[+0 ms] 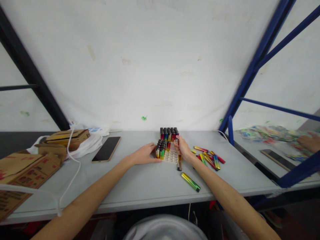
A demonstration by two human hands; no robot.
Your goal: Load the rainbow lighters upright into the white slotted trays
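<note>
A white tray (pixel 170 157) with round holes stands on the table, partly filled with upright lighters. One group of lighters (pixel 169 134) with black tops fills its far end, and a smaller group (pixel 160 149) stands at the near left. My left hand (pixel 145 154) grips the tray's left side, thumb at the near corner and fingers farther back. Over the tray's right side, my right hand (pixel 184 148) is closed on a lighter (pixel 177 140), mostly hidden by the fingers. Another lighter (pixel 179 163) lies just below that hand, along the tray's right edge.
Several loose lighters (pixel 210 159) lie right of the tray, and a yellow-green one (pixel 190 182) lies nearer the front. Leftward are a phone (pixel 106 149), cardboard boxes (pixel 30 173) and a white cable (pixel 75 176). Beyond the blue frame (pixel 250 78), another person's hand (pixel 309 141) shows.
</note>
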